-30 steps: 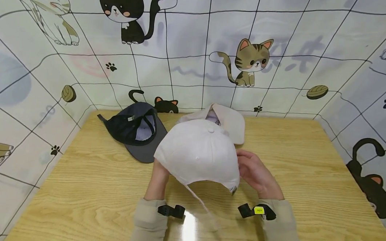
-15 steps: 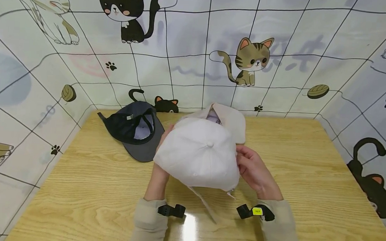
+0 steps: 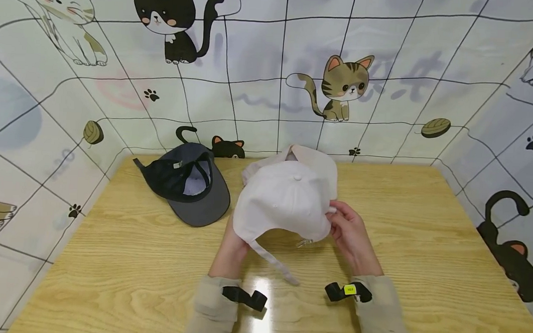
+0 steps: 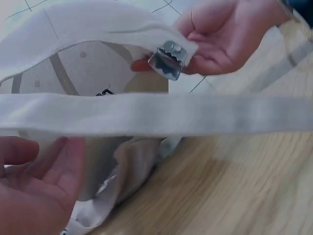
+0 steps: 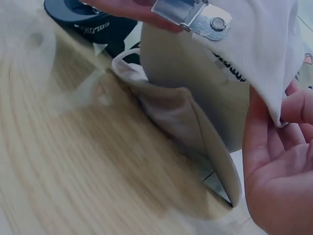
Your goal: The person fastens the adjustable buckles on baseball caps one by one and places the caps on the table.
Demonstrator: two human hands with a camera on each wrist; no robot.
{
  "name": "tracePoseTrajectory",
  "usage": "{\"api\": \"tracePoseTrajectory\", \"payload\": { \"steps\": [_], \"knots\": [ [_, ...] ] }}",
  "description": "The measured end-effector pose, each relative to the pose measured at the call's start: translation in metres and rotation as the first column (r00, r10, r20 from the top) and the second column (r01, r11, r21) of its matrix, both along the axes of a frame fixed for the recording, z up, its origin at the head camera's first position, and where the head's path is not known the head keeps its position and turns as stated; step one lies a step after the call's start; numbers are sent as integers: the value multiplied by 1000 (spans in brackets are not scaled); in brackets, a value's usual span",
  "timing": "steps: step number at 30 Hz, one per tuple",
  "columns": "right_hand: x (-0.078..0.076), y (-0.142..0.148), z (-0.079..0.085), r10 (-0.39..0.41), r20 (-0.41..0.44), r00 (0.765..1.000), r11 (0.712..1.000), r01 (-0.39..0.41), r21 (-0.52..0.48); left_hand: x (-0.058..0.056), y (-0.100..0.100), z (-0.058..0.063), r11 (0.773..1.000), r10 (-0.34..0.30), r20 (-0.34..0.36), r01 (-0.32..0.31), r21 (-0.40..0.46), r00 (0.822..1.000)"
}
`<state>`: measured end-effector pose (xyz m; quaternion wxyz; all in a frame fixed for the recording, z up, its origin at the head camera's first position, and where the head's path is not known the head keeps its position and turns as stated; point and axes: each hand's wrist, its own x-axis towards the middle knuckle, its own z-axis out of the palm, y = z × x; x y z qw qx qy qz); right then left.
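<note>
Both hands hold a white baseball cap (image 3: pixel 283 197) above the table, crown up and its back opening facing me. My left hand (image 3: pixel 234 245) is at its left side, the fingers mostly hidden beneath it in the head view. My right hand (image 3: pixel 352 236) pinches the cap's right edge between thumb and fingers, seen closely in the right wrist view. The loose back strap (image 3: pixel 272 260) hangs toward me and crosses the left wrist view. A silver metal buckle (image 4: pixel 168 61) sits at the other end of the opening. Dark lettering shows inside the cap.
Behind the held cap, a cream cap (image 3: pixel 327 167) lies on the wooden table (image 3: pixel 424 255), partly covered by it in view. A dark navy cap (image 3: pixel 201 203) lies upturned at the left. A cat-print sheet (image 3: pixel 261 96) encloses the table's back and sides.
The white cap tipped its crown toward me, then tilted back and shifted slightly right, showing its back opening. My left hand moved right with it; the right hand kept its hold.
</note>
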<state>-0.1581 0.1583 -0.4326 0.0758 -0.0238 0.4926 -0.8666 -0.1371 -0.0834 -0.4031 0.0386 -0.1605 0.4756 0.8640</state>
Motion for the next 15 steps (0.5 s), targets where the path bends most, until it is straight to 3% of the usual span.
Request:
{"api": "tracePoseTrajectory", "payload": {
  "steps": [3,6,9,11,15],
  "knots": [
    [-1,0,-3,-30,8,1000,999,31,-12,-2,3,-4,995,48,-7,-47,90,999],
    [-2,-1,-5,-56,18,998,998,56,-14,-4,4,-8,973,60,-29,-52,224,998],
    [-3,-2,-6,-71,35,997,997,70,7,-6,4,-12,928,38,-46,-18,372,998],
    [-3,-3,-7,-64,44,997,998,63,23,-8,3,-13,881,9,-58,20,473,998],
    [-1,-5,-5,-35,71,997,999,34,16,-11,0,-17,823,-44,-69,75,563,997]
  ]
}}
